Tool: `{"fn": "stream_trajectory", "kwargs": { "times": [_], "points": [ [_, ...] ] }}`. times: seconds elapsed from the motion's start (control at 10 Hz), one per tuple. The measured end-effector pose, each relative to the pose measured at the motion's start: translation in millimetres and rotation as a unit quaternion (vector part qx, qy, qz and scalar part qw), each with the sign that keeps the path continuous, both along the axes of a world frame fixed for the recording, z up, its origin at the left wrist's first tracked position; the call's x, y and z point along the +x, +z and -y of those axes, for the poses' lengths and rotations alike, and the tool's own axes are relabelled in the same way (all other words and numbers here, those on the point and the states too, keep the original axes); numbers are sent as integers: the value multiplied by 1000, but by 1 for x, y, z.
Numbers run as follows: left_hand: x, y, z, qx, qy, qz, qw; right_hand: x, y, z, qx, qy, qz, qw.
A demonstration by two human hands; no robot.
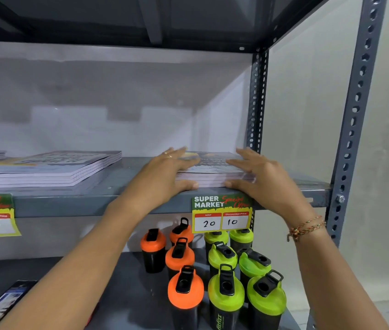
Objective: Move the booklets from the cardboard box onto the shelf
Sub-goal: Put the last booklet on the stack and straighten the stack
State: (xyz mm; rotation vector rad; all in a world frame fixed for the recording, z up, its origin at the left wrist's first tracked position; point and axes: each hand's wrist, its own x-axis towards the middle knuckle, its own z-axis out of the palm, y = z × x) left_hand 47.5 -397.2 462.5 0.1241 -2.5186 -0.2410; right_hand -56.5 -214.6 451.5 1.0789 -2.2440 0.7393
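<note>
Head camera, close to the rack.
I saw forward and slightly down at the grey shelf (126, 177), its edge near, one view only.

A shop — grey slotted-steel shelf (141, 203) carries a "SUPER MARKET" price tag (222, 214) reading MRP 20, discounted 10, with identical orange-lidded (185, 290) and green-lidded shaker bottles (226, 292) ranked below — stock on display.

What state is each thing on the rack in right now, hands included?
Right booklet stack: flat on the shelf, at its front edge, held between both hands.
Left hand: palm down, pressing the stack's left side.
Right hand: palm down, pressing the stack's right side.
Left booklet stack: flat, untouched.
Shaker bottles: upright, lids on, on the shelf below.
Price tag: hanging from the shelf edge.
</note>
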Motion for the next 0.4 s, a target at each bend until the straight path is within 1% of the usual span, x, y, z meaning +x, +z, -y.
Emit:
{"fn": "stream_trajectory", "kwargs": {
  "times": [0.1, 0.3, 0.4],
  "points": [
    [-10, 4, -1, -5, -36, 18, 999, 0, 1, 7, -8, 31, -3, 999],
    [-11, 4, 0, 2, -43, 14, 999, 0, 8, 7, -8, 22, 3, 1000],
    [-12, 2, 0, -1, -51, 16, 999, 12, -12, 4, -39, 27, -91, 995]
  ]
}}
